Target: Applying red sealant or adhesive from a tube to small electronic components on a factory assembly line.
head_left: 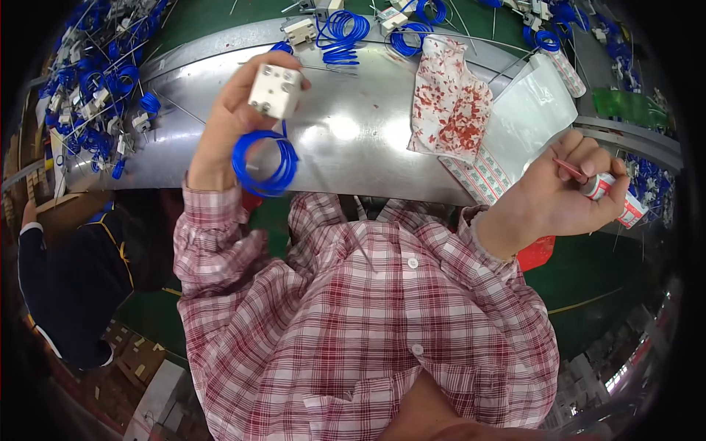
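Observation:
My left hand (234, 99) is raised over the metal table, its fingers closed on a white capillary thermostat (275, 90), a block with metal terminals on the face. A coil of blue tubing (265, 163) hangs below the block, and a thin rod trails down from it. My right hand (566, 191), off the table's right front side, grips a small red-and-white tube (631, 212). A pointed red tip (571, 170) sticks out between its fingers. Part of the tube is hidden by the fingers.
A red-stained white cloth (450, 99) lies on the metal table (353, 158), beside a clear plastic bag (533, 103). More thermostats with blue coils (343, 33) line the far edge. A large heap of them (95, 81) stands at the left. Another person (77, 287) is at lower left.

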`<state>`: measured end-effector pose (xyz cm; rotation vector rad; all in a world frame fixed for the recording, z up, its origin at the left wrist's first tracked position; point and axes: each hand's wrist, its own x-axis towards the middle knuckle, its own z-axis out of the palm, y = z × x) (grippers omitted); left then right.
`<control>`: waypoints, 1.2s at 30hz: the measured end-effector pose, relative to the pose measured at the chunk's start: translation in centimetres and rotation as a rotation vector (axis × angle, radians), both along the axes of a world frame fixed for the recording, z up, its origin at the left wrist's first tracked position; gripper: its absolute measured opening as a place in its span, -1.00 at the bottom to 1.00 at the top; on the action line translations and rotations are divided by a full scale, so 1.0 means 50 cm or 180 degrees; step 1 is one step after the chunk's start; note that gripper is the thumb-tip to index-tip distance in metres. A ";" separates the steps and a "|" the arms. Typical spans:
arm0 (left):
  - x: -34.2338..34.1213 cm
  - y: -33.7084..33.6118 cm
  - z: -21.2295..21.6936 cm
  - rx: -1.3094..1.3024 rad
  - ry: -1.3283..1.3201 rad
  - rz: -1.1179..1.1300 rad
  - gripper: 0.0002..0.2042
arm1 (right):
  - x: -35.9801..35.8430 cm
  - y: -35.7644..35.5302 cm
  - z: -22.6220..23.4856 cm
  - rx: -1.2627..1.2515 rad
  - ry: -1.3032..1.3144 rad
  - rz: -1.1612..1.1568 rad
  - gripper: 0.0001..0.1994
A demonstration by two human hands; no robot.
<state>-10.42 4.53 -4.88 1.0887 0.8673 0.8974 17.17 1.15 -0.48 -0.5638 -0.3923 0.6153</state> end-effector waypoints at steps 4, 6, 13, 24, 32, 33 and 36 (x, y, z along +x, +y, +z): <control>0.062 -0.026 -0.025 0.0499 -0.0969 -0.0221 -0.39 | -0.041 -0.009 0.010 0.0246 0.0000 0.0536 -0.83; 0.121 -0.048 -0.016 0.0477 -0.1759 -0.0228 -0.28 | -0.062 -0.018 0.014 0.0386 -0.0182 0.0851 -0.81; 0.199 -0.085 0.027 0.0723 -0.1244 -0.0389 -0.55 | -0.118 -0.042 0.033 0.0710 -0.0792 0.1166 -0.71; 0.218 -0.093 0.034 0.0425 -0.1453 -0.0182 -0.63 | -0.110 -0.050 0.020 0.0803 -0.1554 0.1379 -0.58; 0.210 -0.096 0.053 0.0019 -0.1418 -0.0213 -0.58 | -0.101 -0.059 0.046 0.0489 -0.2484 0.2049 -0.61; 0.209 -0.096 0.053 -0.0010 -0.1442 -0.0212 -0.58 | -0.101 -0.060 0.048 0.0443 -0.2440 0.2104 -0.62; 0.208 -0.097 0.055 -0.0079 -0.1482 -0.0199 -0.58 | -0.088 -0.070 0.056 0.0292 -0.2591 0.2177 -0.64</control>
